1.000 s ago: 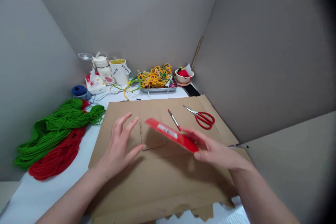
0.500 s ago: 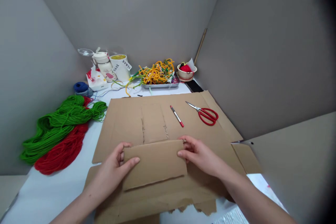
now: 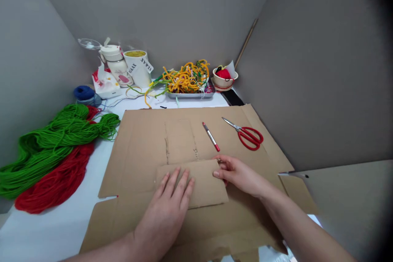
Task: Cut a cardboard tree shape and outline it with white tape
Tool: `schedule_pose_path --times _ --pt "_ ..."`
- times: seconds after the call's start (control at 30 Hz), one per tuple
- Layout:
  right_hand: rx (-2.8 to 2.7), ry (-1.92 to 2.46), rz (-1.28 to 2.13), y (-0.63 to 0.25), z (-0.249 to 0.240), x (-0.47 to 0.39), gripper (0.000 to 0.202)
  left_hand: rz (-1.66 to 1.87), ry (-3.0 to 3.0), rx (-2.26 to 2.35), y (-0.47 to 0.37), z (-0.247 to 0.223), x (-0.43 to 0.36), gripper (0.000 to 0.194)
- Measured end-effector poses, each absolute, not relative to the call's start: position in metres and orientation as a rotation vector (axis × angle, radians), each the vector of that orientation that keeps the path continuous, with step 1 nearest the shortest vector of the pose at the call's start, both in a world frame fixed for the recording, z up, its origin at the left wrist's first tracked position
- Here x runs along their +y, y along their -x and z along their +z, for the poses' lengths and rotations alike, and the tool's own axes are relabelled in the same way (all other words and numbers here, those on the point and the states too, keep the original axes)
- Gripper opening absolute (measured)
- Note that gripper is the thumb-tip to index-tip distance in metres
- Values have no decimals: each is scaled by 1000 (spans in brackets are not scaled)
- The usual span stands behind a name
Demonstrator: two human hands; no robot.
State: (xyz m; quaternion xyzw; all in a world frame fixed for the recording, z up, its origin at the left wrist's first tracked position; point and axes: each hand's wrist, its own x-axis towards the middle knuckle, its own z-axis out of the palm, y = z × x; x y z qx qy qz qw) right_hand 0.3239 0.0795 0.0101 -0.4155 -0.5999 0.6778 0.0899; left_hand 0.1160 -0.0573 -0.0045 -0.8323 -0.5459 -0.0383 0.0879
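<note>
A small rectangular piece of cardboard (image 3: 205,184) lies over a large cardboard sheet (image 3: 141,139). Flat on its left part rests my left hand (image 3: 172,196), fingers stretched out and slightly spread. My right hand (image 3: 230,174) pinches the piece at its upper right edge, thumb on top and the other fingers partly hidden behind it. Beyond the piece, the sheet bears a drawn or scored rectangular outline with rough dark marks. A red and silver pen (image 3: 211,136) lies right of that outline. Farther right are red-handled scissors (image 3: 245,133), blades pointing away to the left.
Green yarn (image 3: 61,139) and red yarn (image 3: 58,180) lie at the left. Along the back stand a lidded bottle (image 3: 116,63), a white canister (image 3: 138,69), a metal tray (image 3: 190,95) heaped with orange yarn, and a bowl (image 3: 224,82) with red yarn. Grey walls enclose the table.
My left hand has let go of the piece's left edge and now lies flat on top of it. The right hand keeps its pinch. The view has shifted slightly.
</note>
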Motion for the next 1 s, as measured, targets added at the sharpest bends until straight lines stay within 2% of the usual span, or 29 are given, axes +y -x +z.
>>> schedule_pose_path --times 0.07,0.27,0.4,0.73,1.0 --pt "-1927 1327 1884 -326 15 80 44 -115 2464 -1644 -117 -9 -55 50" --pt "-2414 1524 817 -327 38 99 35 -103 2425 -1698 -120 -8 -53 48" --pt "-2431 1496 364 -310 30 127 38 -120 2412 -1732 -123 -8 -52 48" --pt "-2689 1489 220 -289 5 140 48 -130 2397 -1728 -124 -7 -50 47" --pt "-2411 1208 437 -298 19 129 28 -147 2389 -1754 -124 -8 -50 47"
